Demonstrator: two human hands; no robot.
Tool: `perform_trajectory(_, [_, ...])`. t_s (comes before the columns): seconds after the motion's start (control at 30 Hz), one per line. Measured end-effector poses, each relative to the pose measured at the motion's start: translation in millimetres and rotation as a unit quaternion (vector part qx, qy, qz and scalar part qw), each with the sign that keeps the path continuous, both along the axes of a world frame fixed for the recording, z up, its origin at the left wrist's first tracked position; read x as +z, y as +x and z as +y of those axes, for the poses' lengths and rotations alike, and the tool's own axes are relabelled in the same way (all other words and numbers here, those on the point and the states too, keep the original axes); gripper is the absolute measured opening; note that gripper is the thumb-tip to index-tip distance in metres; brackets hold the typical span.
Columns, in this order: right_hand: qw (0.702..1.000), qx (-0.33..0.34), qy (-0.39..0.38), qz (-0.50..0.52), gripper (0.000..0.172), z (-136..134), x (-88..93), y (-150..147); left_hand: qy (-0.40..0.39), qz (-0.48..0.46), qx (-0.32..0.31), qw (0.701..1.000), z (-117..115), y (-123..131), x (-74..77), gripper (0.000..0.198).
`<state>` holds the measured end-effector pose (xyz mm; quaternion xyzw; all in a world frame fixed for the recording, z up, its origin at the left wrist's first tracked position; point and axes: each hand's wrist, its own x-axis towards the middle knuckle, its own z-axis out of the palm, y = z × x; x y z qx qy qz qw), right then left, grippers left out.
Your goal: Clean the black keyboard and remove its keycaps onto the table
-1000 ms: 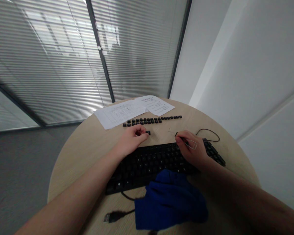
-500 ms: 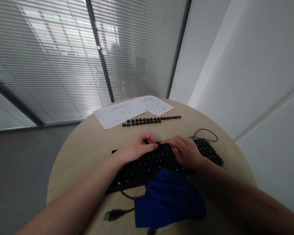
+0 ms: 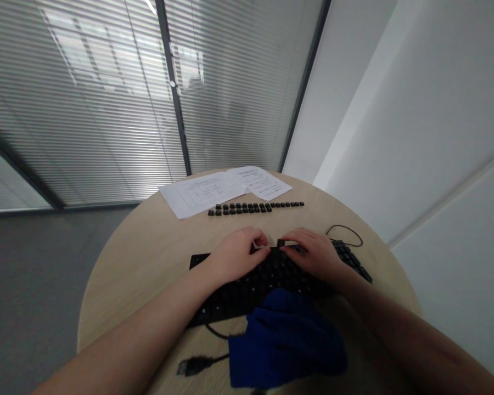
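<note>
A black keyboard [image 3: 247,291] lies on the table beneath both my hands. My left hand [image 3: 239,255] rests across its far left part, fingers curled loosely with a gap between thumb and forefinger and nothing seen between them. At the keyboard's far edge, my right hand [image 3: 313,253] pinches a small black keycap [image 3: 280,242] between thumb and fingertips. A blue cloth [image 3: 286,345] lies bunched against the near side of the keyboard, covering part of it. Beyond my hands, several loose black keycaps [image 3: 250,209] sit in two rows.
White printed sheets [image 3: 201,193] lie at the far side of the round wooden table [image 3: 123,274]. A black number pad [image 3: 354,261] with a looped cable [image 3: 349,226] is beside my right hand. A USB plug [image 3: 193,366] pokes out left of the cloth.
The black keycap now stands out in my right fingers above the keyboard's far edge. My left fingertips have drawn slightly apart. The view has shifted a little.
</note>
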<state>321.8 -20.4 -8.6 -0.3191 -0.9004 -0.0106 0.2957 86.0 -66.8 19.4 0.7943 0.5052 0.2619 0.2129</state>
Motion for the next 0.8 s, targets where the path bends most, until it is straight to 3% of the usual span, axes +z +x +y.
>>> perform_trajectory(0.1, [0.995, -0.049, -0.073, -0.039, 0.019, 38.5, 3.0, 9.6, 0.069, 0.113, 0.027, 0.991, 0.3, -7.8, 5.0, 0.021])
perform_trajectory(0.23, [0.977, -0.102, -0.166, -0.082, 0.019, 100.7, -3.2, 12.8, 0.062, 0.186, 0.019, 0.980, 4.7, -16.7, -0.3, 0.029])
perform_trajectory(0.37, [0.973, -0.133, -0.173, -0.075, 0.026, 141.2, -13.4, 4.1, 0.043, 0.213, 0.002, 0.976, 5.8, -19.1, -5.3, 0.030])
perform_trajectory(0.57, [0.970, -0.143, -0.180, -0.079, 0.027, 163.0, -24.9, -9.8, 0.029, 0.236, -0.014, 0.971, 3.3, -18.3, -4.0, 0.025])
perform_trajectory(0.8, [0.978, -0.131, -0.145, -0.074, 0.030, 165.0, -26.5, -9.7, 0.037, 0.231, -0.015, 0.972, 4.6, -18.4, -7.3, 0.025])
